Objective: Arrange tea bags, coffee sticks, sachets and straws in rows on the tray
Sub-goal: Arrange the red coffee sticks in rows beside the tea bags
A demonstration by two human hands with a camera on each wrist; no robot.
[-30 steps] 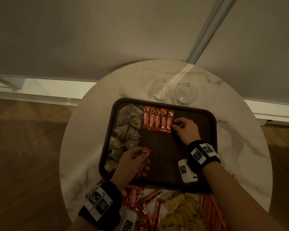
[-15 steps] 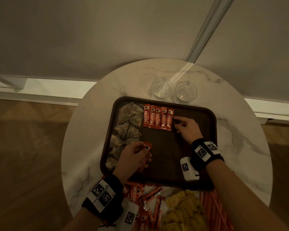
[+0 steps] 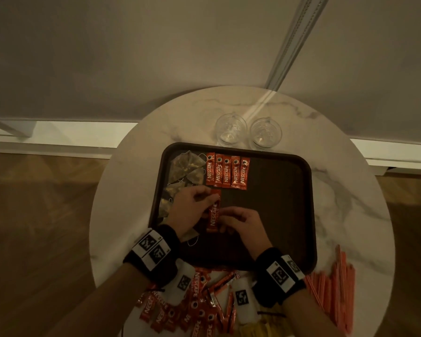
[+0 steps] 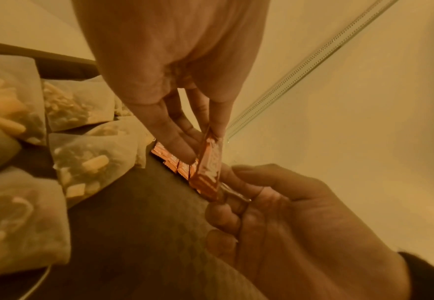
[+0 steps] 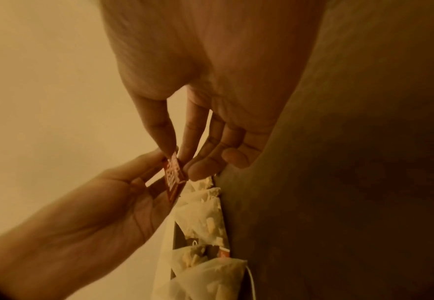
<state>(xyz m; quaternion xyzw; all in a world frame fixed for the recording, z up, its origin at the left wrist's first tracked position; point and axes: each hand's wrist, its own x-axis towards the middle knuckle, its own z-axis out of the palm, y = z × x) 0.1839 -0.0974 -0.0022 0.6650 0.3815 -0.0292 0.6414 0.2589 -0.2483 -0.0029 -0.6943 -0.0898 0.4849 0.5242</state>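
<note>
Both hands meet over the middle of the dark brown tray [image 3: 289,215]. My left hand [image 3: 192,210] pinches the far end of a red coffee stick [image 3: 214,212], and my right hand [image 3: 238,221] pinches its near end. In the left wrist view the coffee stick [image 4: 208,168] hangs between the two hands; in the right wrist view the coffee stick [image 5: 174,174] shows the same. A row of several red coffee sticks [image 3: 227,171] lies at the tray's far edge. Pyramid tea bags [image 3: 187,166] fill the tray's left side.
Two glass cups [image 3: 248,131] stand beyond the tray on the round marble table [image 3: 350,203]. Loose coffee sticks [image 3: 195,305], yellow sachets [image 3: 260,328] and orange straws [image 3: 336,285] lie at the table's near edge. A wall is behind.
My right hand left the row of sticks and came back to the tray's middle. My left hand brought its coffee stick forward, and now both hands hold it.
</note>
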